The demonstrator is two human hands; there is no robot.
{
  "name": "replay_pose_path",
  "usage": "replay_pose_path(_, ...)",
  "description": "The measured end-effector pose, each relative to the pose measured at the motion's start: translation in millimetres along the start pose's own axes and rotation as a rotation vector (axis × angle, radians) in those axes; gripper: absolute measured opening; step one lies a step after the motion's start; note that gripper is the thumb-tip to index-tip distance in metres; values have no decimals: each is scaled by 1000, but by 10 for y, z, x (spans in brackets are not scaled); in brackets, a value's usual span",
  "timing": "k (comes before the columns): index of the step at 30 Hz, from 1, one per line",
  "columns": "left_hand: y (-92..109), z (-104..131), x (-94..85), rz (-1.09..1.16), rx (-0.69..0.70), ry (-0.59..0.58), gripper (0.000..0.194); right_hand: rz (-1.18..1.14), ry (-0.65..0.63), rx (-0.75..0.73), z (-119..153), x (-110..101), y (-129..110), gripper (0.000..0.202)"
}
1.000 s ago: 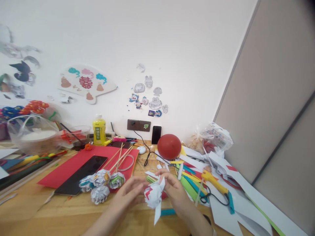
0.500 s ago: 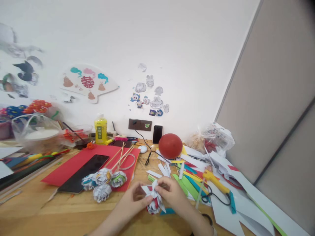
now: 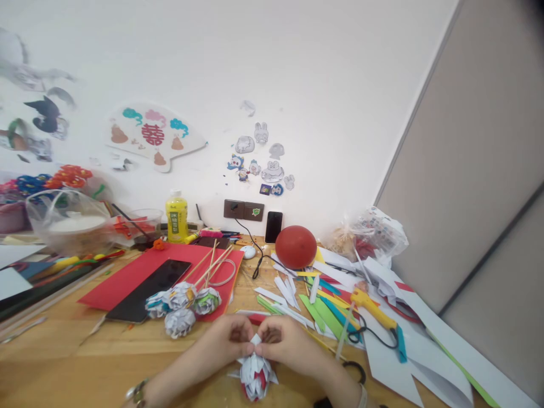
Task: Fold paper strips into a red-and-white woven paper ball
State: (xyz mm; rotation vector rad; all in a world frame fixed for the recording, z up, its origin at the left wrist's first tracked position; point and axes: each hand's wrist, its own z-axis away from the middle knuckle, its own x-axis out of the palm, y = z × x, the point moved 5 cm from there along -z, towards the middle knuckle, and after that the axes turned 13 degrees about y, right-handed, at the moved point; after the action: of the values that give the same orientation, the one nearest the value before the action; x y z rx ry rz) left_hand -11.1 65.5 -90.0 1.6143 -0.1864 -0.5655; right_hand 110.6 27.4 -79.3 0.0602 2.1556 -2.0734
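A folded paper flower (image 3: 255, 378), white with red showing between its petals, is at the front middle of the table. My left hand (image 3: 232, 338) pinches a white paper tip at its top from the left. From the right, my right hand (image 3: 278, 340) pinches the same tip, thumbs almost touching. Several finished-looking paper flowers on wooden sticks (image 3: 181, 297) lie to the left, partly on a black phone (image 3: 148, 292) and a red sheet (image 3: 127, 266). Cut paper strips (image 3: 323, 317) in white, green and blue are spread beyond my right hand.
A yellow hot glue gun (image 3: 374, 309) with a black cord lies at the right, among large white paper sheets (image 3: 395, 357). Farther back are a red balloon (image 3: 296, 247), an upright phone (image 3: 273, 227) and a yellow bottle (image 3: 177, 216). Black scissor handles (image 3: 355, 371) show beside my right forearm.
Both hands have drawn closer together, and the flower has moved down and slightly left. It is turned so that its layered petals face me. The view has shifted slightly.
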Motion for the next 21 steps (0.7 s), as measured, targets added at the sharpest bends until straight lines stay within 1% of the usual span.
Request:
replay_pose_path(3,17,10,21,-45,16,3,21,-11,-22,2,-3,1,13,25)
replay_pose_path(7,81,19,1,-145,38,68,14,8,6,-16,-42,-24,72,28)
replay_pose_path(12,114,34,-20,-220,50,131,9,23,54,-1,-83,-41,139,28)
replay_pose_path(18,140,60,-4,-227,73,63,7,68,98,5,-97,-43,157,23)
replay_pose_path(21,143,61,-10,-256,84,63,5,97,108,-4,-93,-36,146,20)
